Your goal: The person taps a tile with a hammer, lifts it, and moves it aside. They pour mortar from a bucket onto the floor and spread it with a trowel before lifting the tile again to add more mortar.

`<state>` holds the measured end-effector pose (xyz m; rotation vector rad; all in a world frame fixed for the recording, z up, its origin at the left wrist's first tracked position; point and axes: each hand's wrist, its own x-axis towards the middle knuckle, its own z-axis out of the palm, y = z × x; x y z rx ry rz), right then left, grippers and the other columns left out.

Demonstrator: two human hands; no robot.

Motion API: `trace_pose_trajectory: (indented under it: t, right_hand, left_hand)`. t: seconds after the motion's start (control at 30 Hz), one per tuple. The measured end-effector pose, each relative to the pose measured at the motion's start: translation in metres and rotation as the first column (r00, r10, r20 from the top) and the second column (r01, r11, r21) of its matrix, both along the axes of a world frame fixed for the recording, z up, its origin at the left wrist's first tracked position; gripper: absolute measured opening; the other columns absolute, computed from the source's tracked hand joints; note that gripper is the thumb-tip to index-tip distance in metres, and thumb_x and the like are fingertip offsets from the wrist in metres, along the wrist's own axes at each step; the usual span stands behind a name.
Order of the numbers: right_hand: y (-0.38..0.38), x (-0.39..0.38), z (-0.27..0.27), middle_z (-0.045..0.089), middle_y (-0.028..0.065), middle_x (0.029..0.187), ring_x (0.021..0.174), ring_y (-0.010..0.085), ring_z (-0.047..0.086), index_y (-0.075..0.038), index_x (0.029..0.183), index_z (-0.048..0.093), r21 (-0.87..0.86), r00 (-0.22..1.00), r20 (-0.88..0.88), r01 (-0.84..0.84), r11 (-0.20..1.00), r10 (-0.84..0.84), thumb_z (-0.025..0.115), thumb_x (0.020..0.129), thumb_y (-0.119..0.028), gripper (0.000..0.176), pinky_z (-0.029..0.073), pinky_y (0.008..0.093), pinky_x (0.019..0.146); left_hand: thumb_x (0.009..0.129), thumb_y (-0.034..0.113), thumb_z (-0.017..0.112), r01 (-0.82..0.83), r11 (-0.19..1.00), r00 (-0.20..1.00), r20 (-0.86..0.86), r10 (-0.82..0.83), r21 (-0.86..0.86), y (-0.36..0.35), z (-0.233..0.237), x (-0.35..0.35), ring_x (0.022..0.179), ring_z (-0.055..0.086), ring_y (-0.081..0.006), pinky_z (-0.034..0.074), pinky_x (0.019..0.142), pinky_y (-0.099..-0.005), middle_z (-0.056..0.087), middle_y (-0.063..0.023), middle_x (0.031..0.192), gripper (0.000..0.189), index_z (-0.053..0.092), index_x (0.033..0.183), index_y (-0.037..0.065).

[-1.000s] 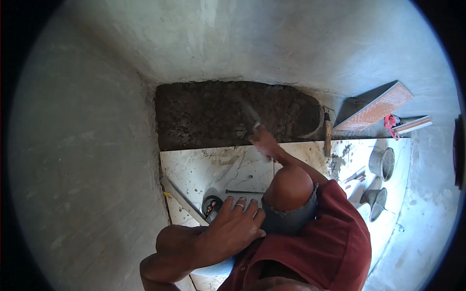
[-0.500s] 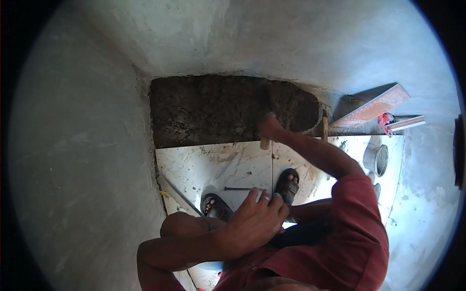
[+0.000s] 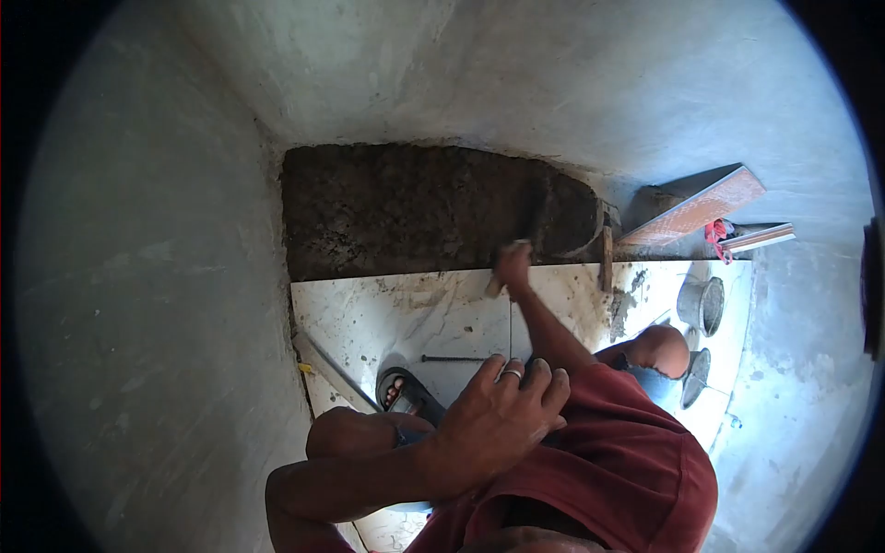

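My right hand (image 3: 513,264) is closed around the light wooden handle of a trowel (image 3: 531,214). Its dark blade, blurred, reaches over the brown mortar bed (image 3: 387,207) along the far wall. My left hand (image 3: 498,410), with a ring on one finger, hangs in front of my red shirt. Its fingers are loosely bent and apart, with nothing visible in them. Beyond its fingertips, a thin metal rod (image 3: 461,358) lies on the white marbled floor tiles (image 3: 387,313). A hammer (image 3: 606,253) with a wooden handle lies at the right end of the bed.
Tile pieces (image 3: 701,207) lean at the right wall beside a red bag (image 3: 716,240). A metal bucket (image 3: 708,306) and another container (image 3: 697,376) stand on the right. A long straight strip (image 3: 336,369) lies along the left wall. My sandalled foot (image 3: 401,392) is on the tiles.
My right hand has come slightly nearer with the trowel, whose blade now tilts right. My right arm and shoulder have dropped lower, hiding the right sandal. My left hand has barely moved.
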<state>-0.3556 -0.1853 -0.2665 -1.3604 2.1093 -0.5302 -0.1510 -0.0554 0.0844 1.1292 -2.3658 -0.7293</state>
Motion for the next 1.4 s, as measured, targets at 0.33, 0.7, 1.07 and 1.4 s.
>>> trace_pose_trajectory:
  t: [0.33,0.7,1.07,1.4]
  right_hand:
    - [0.003,-0.018,0.018,0.056,0.0302,0.093,0.083,0.0444,0.058,0.005,0.103,0.035,0.089,0.941,0.311,0.111,0.990,-0.134,0.055,0.082,-0.026,0.041,0.045,0.0504,0.071]
    - [0.061,0.137,0.044,0.055,0.0369,0.093,0.089,0.0495,0.055,0.003,0.107,0.030,0.219,0.904,0.370,-0.310,0.925,0.215,0.055,0.082,-0.021,0.043,0.044,0.0523,0.077]
    - [-0.002,0.090,0.022,0.057,0.0337,0.095,0.089,0.0496,0.056,0.008,0.103,0.035,0.036,0.995,0.092,0.028,0.999,-0.031,0.057,0.080,-0.024,0.044,0.045,0.0507,0.078]
    - [-0.017,0.078,0.025,0.058,0.0304,0.085,0.085,0.0493,0.056,0.008,0.105,0.036,0.037,0.877,0.453,0.162,0.986,-0.161,0.056,0.080,-0.022,0.045,0.043,0.0515,0.078]
  left_hand:
    - [0.086,0.038,0.051,0.089,0.996,0.994,0.055,-0.090,0.016,-0.002,-0.001,-0.017,0.088,0.058,-0.0230,0.042,0.084,-0.0356,0.057,-0.0113,0.098,0.045,0.051,0.112,0.002]
    - [0.088,0.037,0.048,0.112,0.994,0.990,0.084,-0.113,0.018,-0.001,-0.002,-0.026,0.088,0.056,-0.0210,0.043,0.080,-0.0332,0.056,-0.0111,0.098,0.044,0.050,0.113,0.001]
    - [0.088,0.037,0.048,0.094,0.995,0.991,0.093,-0.096,0.021,0.007,0.000,-0.019,0.088,0.057,-0.0222,0.043,0.079,-0.0341,0.056,-0.0123,0.098,0.045,0.050,0.114,0.001]
    - [0.085,0.037,0.051,0.082,0.995,0.995,0.058,-0.085,0.053,0.014,0.002,-0.022,0.087,0.056,-0.0227,0.042,0.081,-0.0350,0.055,-0.0115,0.097,0.046,0.049,0.114,0.002]
